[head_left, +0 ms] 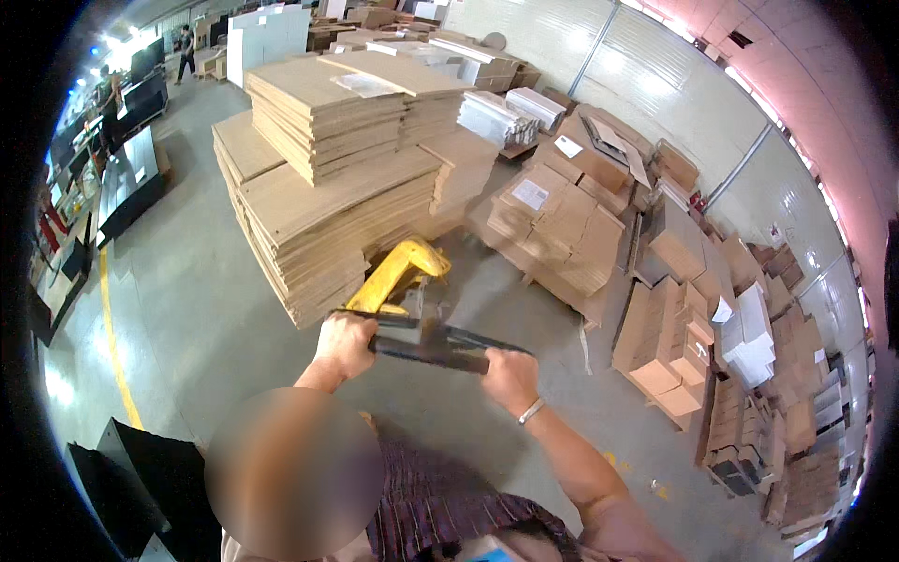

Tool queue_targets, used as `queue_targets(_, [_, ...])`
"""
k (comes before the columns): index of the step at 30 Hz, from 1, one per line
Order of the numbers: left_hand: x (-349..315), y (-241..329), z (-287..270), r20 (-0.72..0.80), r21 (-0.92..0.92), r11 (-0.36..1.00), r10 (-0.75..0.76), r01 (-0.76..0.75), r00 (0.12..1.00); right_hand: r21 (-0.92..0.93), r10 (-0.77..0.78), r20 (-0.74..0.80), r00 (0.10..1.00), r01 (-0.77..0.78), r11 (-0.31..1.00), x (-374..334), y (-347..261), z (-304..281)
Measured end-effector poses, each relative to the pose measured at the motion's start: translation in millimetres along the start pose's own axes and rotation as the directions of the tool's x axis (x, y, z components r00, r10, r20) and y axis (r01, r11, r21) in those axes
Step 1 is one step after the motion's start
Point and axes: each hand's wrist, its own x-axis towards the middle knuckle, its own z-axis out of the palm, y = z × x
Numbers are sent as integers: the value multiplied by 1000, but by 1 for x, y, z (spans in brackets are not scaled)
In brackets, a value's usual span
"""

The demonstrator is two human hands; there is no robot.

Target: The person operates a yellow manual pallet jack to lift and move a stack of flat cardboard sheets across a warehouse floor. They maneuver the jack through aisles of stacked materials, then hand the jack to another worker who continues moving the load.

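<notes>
Both of my hands are wrapped round the black handle point(431, 352) of a yellow pallet jack point(398, 272). My left hand point(345, 347) closes on the handle's left end, and my right hand point(512, 379), with a light band at the wrist, closes on its right end. Just beyond the jack rises a tall load of flat brown cardboard sheets point(337, 211), a smaller stack point(328, 122) resting on top of a wider one. The jack's forks are hidden by the cardboard.
To the right stands a lower pile of flattened cartons point(557, 229). More brown cartons point(665, 342) line the pale wall point(646, 75). A yellow floor line point(114, 347) runs along the left. Black panels point(140, 478) stand at lower left. A person point(186, 51) is far off at upper left.
</notes>
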Motion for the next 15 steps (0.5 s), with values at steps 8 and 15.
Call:
queue_targets(8, [-55,4,-13,0,30,1000,-8,8,1000,115,-2,28,1000,-1,993,-64,-38,2])
queue_targets(15, [-95,-6,-22,-70,-39,998,49,-52,996,147,80,54,995,-87,985,-99,-81,-2])
